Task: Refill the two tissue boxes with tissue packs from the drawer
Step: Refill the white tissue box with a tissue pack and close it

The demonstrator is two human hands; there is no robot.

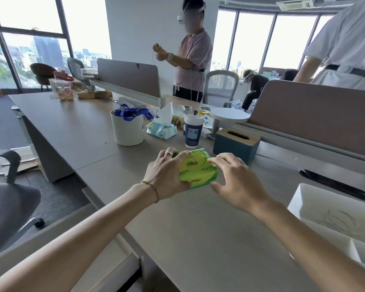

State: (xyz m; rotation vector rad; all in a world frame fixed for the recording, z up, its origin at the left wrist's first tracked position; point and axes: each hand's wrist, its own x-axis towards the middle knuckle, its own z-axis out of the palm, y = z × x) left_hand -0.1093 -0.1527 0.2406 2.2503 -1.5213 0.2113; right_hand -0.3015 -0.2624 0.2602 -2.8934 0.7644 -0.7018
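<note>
At a shared office desk, I work a green tissue pack that lies on the desktop just in front of the blue tissue box with its wooden slotted lid. The step in hand looks like opening or readying the pack before it goes into a box. To do it well, I would pin the pack flat with one hand, tear the wrapper cleanly along its top seam with the other, and keep the stack square so it slides in without bunching.

My left hand is clamped over the pack's left side, fingers curled across the top and thumb underneath. My right hand is spread, loosely curved; its fingertips touch the pack's right top edge while the thumb hangs free of the near corner, gripping nothing.

The blue box's lid is on. A white container sits at the right edge of the desk; whether it is the second tissue box I cannot tell. An opened soft tissue pack and a paper cup stand farther back.
</note>
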